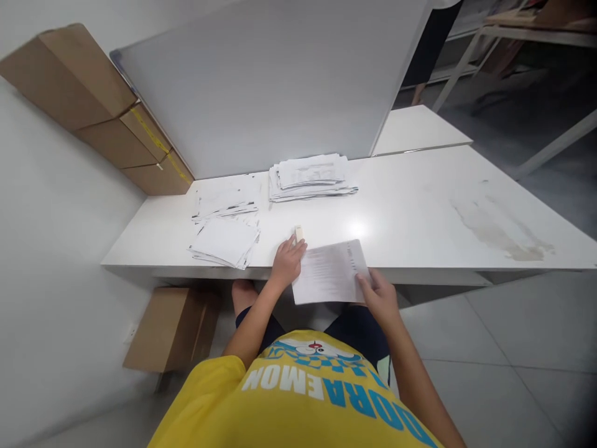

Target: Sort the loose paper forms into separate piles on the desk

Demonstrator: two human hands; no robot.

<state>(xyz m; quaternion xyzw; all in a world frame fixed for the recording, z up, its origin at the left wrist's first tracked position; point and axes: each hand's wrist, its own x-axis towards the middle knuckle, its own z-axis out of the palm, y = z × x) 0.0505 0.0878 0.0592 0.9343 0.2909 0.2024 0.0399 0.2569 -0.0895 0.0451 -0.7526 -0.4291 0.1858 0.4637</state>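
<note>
My right hand is closed on the right edge of a printed sheet of paper, with the thumb on top. The sheet, or thin stack of sheets, tilts over the front edge of the table. My left hand rests by the sheet's upper left corner, its fingers around the near end of a small cream-coloured block on the tabletop. The block's exact kind is too small to tell. Whether the left fingers also touch the paper is unclear.
Loose paper piles lie on the left of the white table, and a taller paper stack sits at the back. A grey panel rises behind. Cardboard boxes stand at left, another box below. Stains mark the right side.
</note>
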